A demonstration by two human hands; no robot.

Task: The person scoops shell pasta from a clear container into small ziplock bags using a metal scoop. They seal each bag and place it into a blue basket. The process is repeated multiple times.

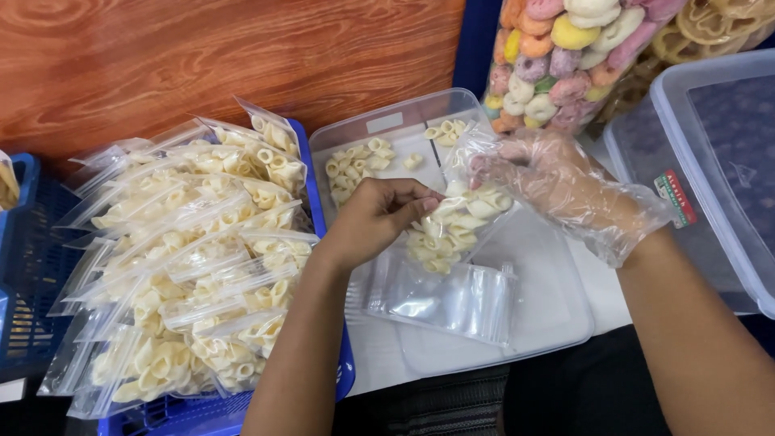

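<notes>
My left hand (379, 218), bare, pinches the open edge of a small clear zip bag (452, 222) partly filled with pale ring-shaped crackers. My right hand (557, 190), inside a loose clear plastic glove, holds the same bag at its mouth from the right, fingers at the opening. The bag hangs over a clear plastic tray (549, 315). A stack of empty zip bags (448, 299) lies in the tray just below the hands. Loose pale crackers (359, 165) lie at the tray's far end.
A blue basket (327, 222) on the left holds several filled cracker bags (194, 266). A big bag of coloured ring crackers (565, 56) stands at the back right. A clear lidded container (710, 153) is at the right. Another blue basket (28, 266) sits far left.
</notes>
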